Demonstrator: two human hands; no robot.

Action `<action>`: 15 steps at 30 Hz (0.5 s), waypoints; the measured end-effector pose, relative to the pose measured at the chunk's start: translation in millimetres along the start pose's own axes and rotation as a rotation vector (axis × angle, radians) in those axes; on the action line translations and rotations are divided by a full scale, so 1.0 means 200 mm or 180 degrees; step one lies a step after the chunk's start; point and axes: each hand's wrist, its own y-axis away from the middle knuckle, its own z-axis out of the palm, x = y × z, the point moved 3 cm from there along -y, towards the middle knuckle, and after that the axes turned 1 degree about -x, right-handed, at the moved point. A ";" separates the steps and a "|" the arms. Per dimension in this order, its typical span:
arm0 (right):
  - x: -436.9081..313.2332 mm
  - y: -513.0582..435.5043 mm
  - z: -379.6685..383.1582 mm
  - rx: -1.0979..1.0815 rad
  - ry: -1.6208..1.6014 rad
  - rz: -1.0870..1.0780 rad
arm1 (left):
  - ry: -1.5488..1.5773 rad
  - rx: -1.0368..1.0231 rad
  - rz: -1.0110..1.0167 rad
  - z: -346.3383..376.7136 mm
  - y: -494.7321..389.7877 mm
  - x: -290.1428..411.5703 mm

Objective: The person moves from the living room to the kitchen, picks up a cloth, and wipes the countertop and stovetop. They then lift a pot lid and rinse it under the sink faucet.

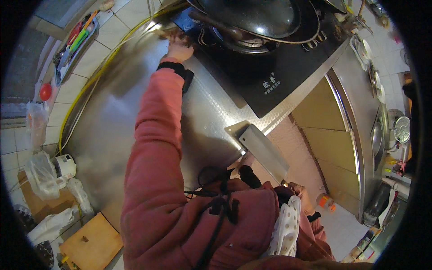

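My left hand reaches across the stainless steel counter to the left edge of the black glass gas stove. Its fingers are blurred and dark, and whether they hold something I cannot tell. Low on the right, my right hand is shut on the handle of a cleaver, whose broad metal blade points up and left over the counter's front corner. On the burner sits a black wok, near the top of the view.
A yellow hose and a white cord run along the tiled wall. A tray of utensils stands at the upper left. At the lower left are a wooden board, plastic bags and a white appliance. Steel cabinets stand on the right.
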 end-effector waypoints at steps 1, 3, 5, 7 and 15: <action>0.00 0.02 -0.01 0.0089 -0.0019 0.0022 | -0.0378 -0.0068 0.0035 0.00 0.03 0.05; 0.02 0.04 -0.05 0.0266 0.0215 -0.0040 | 0.0373 0.0484 0.0433 0.01 0.13 0.14; 0.08 0.07 -0.08 0.0390 0.0044 -0.0077 | 0.0431 0.0329 0.0534 0.09 0.24 0.25; 0.17 0.09 -0.12 0.0626 -0.0014 0.0135 | -0.0248 0.0262 0.0673 0.13 0.34 0.38; 0.46 0.27 -0.44 0.0342 0.0599 -0.0019 | 0.0393 0.0382 0.0293 0.11 1.04 0.96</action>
